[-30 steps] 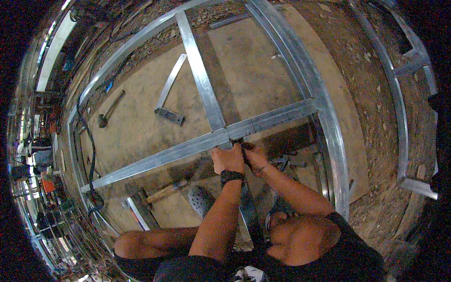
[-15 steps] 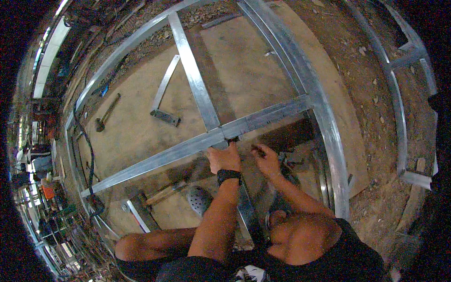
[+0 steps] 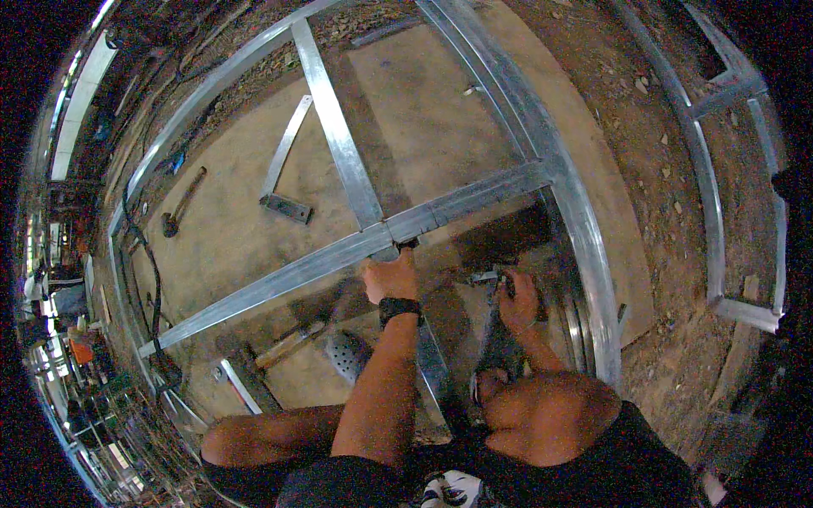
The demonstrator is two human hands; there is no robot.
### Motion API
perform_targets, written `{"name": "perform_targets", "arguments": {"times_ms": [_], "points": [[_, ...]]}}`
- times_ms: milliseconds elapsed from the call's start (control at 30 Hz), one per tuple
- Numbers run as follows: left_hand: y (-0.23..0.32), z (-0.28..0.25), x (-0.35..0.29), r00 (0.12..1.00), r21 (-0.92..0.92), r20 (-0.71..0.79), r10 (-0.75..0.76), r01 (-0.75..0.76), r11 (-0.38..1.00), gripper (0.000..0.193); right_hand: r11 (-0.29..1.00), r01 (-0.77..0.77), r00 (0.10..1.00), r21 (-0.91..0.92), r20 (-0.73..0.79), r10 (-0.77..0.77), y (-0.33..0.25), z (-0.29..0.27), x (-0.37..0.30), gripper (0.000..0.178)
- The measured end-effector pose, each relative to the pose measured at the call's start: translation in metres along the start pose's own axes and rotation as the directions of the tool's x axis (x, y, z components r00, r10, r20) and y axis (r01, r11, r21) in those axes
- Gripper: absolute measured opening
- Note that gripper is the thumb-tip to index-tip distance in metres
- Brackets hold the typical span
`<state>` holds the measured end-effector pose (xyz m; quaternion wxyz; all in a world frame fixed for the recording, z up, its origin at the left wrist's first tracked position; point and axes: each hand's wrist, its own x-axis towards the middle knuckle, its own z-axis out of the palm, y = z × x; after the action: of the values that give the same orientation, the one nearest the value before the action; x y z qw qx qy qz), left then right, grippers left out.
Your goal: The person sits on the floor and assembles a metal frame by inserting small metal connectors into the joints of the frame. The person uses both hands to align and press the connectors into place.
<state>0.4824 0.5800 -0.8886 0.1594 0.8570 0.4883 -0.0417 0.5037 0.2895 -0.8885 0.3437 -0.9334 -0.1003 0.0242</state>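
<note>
Your left hand (image 3: pixel 391 278) is curled around the near bar (image 3: pixel 434 366), just on the near side of where it meets the crossbar (image 3: pixel 461 205); the undersides of those fingers are hidden. The crossbar runs left to right, just beyond that hand, and the far bar (image 3: pixel 334 127) leads away from the same joint. Your right hand (image 3: pixel 518 302) is apart from the frame joint, to the right and a little nearer you, with its fingers bent beside a small metal tool (image 3: pixel 484 278); you cannot tell from here whether they pinch it. A metal square (image 3: pixel 288 161) and a hammer (image 3: pixel 185 203) lie on the board (image 3: pixel 237 224) far left of your hands, beyond the crossbar.
</note>
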Motion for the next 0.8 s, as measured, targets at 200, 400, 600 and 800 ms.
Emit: {"name": "perform_targets", "arguments": {"times_ms": [200,400,600,800], "points": [[-0.009,0.001,0.010,0.995,-0.028,-0.101,0.020,-0.023,0.999,0.085,0.997,0.045,0.999,0.063,-0.030,-0.043,-0.013,0.010,0.007,0.037],[0.064,-0.073,-0.030,0.974,-0.090,0.054,-0.221,0.225,0.970,0.078,0.980,-0.199,0.980,0.023,0.001,0.199,0.025,0.006,-0.012,0.037],[0.062,-0.079,-0.027,0.969,-0.163,0.078,-0.235,0.245,0.956,0.081,0.992,0.034,0.999,-0.121,-0.027,-0.038,0.004,-0.004,0.002,0.042],[0.052,-0.067,-0.023,0.975,-0.194,0.052,-0.216,0.222,0.955,0.082,0.926,0.215,0.970,-0.310,0.174,-0.167,-0.034,-0.002,0.016,0.046]]}}
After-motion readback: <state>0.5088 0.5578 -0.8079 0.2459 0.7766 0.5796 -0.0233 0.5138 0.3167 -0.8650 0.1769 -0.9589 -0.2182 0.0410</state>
